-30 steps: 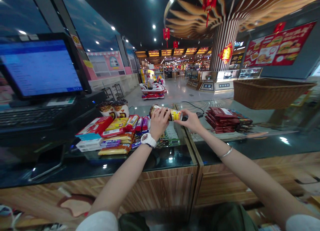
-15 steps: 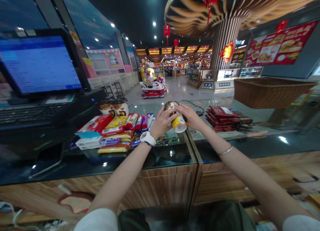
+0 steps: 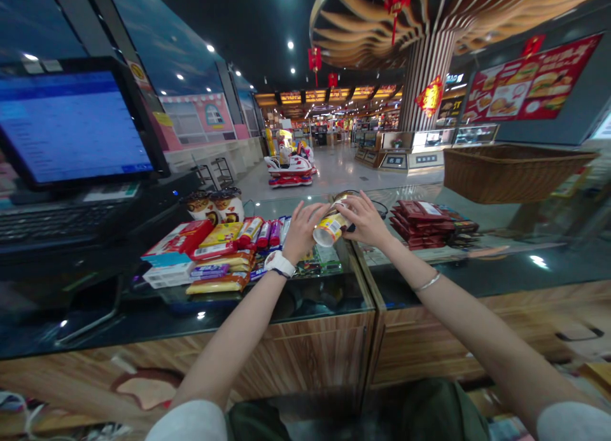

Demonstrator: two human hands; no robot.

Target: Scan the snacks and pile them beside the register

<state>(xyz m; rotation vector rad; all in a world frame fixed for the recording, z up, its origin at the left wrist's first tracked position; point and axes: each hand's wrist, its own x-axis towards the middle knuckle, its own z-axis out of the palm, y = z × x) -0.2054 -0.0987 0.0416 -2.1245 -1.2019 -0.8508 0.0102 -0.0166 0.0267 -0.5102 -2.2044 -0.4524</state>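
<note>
A yellow and white cup (image 3: 330,228) with a dark lid end is tilted above the glass counter, its pale base toward the lower left. My left hand (image 3: 303,227) grips its left side, a white watch on the wrist. On the right side and top, the fingers of my right hand (image 3: 363,219) wrap round it; a silver bangle circles that wrist. Left of my hands lie snack bars in wrappers (image 3: 224,263) and a red box (image 3: 179,242). Two similar cups (image 3: 228,205) stand behind them. Dark red packets (image 3: 420,223) are piled to the right.
A monitor (image 3: 76,123) and keyboard (image 3: 42,221) occupy the left of the counter. At the right is a wicker basket (image 3: 515,174). A black cable (image 3: 382,207) lies behind my right hand. Wooden drawers (image 3: 315,358) are below the counter top.
The cup has turned in my hands, its base swinging from the lower right to the lower left. The fingers of both hands have shifted on it.
</note>
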